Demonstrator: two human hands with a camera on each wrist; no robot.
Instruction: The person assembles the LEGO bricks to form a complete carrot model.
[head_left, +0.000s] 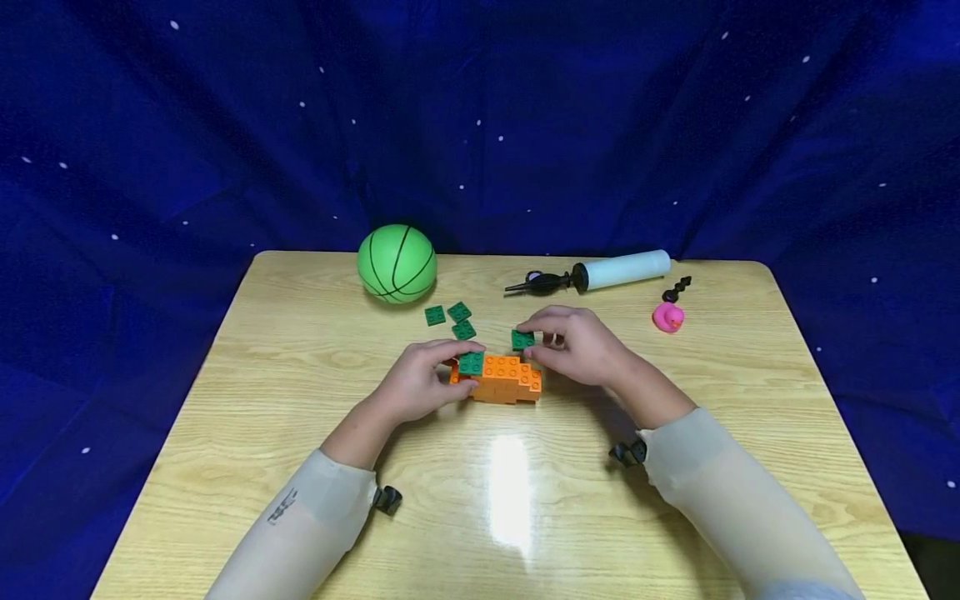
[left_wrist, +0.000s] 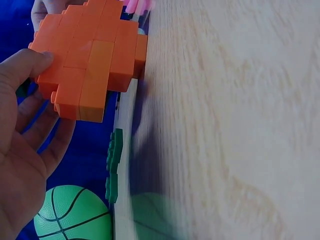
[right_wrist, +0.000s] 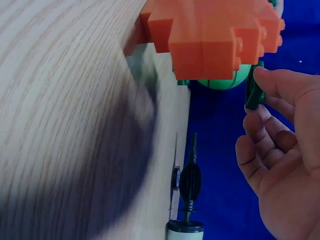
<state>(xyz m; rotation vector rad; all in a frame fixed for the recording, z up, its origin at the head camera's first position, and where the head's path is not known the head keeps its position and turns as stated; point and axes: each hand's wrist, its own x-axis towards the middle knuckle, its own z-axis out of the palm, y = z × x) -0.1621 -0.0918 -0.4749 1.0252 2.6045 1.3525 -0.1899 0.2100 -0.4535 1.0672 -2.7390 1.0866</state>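
Note:
A stepped build of orange toy bricks (head_left: 501, 385) stands on the table with its studs up. On the left part of its top sits a green square brick plate (head_left: 471, 363). My left hand (head_left: 411, 383) grips the build's left end, thumb (left_wrist: 37, 62) on the near face and fingers behind. Between thumb and fingertips of my right hand (head_left: 585, 346) is another green brick plate (right_wrist: 254, 89), pinched and tilted just beyond the build's right end. Three loose green plates, one of them a plate (head_left: 435, 315) set slightly apart, lie behind the build.
A green ball (head_left: 397, 263) with black lines rests at the back left. Toward the back right lies a hand pump (head_left: 626, 269) with a pale blue barrel and black nozzle. Farther right are a pink rubber duck (head_left: 666, 317) and a small black twisted piece (head_left: 677, 289).

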